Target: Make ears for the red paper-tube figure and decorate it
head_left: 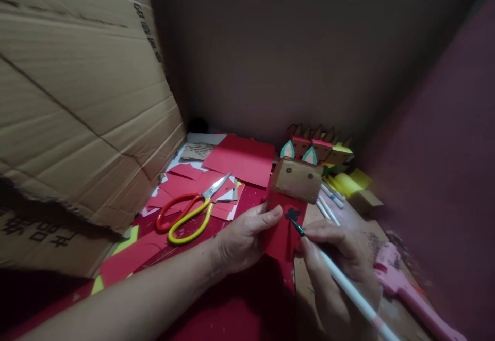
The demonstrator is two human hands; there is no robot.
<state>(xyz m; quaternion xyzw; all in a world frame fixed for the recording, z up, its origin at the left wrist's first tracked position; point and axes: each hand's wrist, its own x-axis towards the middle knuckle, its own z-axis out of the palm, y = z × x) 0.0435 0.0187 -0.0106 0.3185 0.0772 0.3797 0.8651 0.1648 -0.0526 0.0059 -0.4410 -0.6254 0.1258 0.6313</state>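
My left hand (247, 235) grips a red paper puppet (277, 235) by its left side, thumb on the front. Its folded cardboard head (296, 180) has two drawn eyes and light ears with teal edges. A black painted shape (293, 214) marks the red body. Between the thumb and fingers of my right hand (340, 266) is a white-handled paintbrush (348, 284). The dark brush tip meets the red paper at the lower edge of the black shape, or hovers just over it; I cannot tell which.
Scissors (189, 214) with red and yellow handles lie on red paper scraps (181, 191) to the left. Tall cardboard (77, 88) stands at far left. Several similar cardboard-headed figures (320, 147) stand behind. At right are pens (328, 209) and a pink glue gun (402, 279).
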